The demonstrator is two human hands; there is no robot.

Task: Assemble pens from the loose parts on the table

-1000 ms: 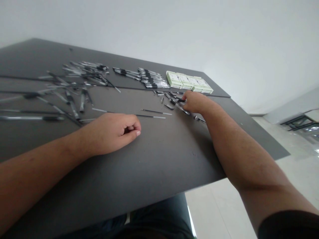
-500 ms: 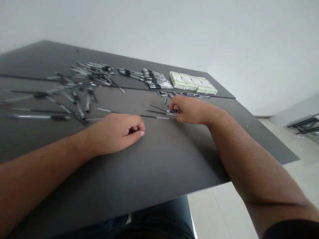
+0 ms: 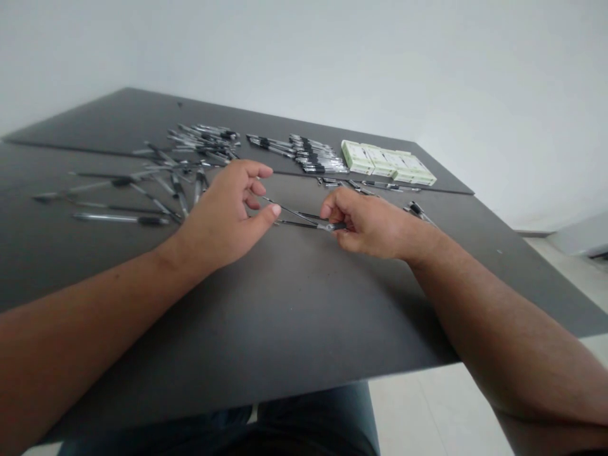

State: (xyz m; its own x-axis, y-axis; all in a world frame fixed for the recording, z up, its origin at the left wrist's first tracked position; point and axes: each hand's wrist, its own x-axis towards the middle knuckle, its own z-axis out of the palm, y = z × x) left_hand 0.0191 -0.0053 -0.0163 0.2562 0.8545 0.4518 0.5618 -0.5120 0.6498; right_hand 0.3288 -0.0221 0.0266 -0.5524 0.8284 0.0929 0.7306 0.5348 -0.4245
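My right hand [image 3: 356, 218] has its fingers closed around a pen [image 3: 337, 225], of which a black section and a clear end show; the palm hides the rest. Thin dark pen refills [image 3: 299, 223] extend leftward from beside these fingers, some crossing each other. Whether any of them joins the held pen, I cannot tell. My left hand [image 3: 228, 212] hovers at the refills' left ends, thumb and fingers apart, with nothing visibly held. Behind it lies a loose heap of clear pens with black grips [image 3: 204, 140].
Neat rows of pens [image 3: 316, 154] lie at the back beside pale green boxes [image 3: 387, 161]. Small pen pieces [image 3: 351, 185] are beyond my right hand, with more pen parts [image 3: 418, 210] to its right. Scattered pens [image 3: 121, 218] cover the left of the grey table [image 3: 285, 329].
My left hand has opened from a loose curl and moved forward and right, toward the refills. My right hand keeps its hold on the pen. The camera view has shifted left a little.
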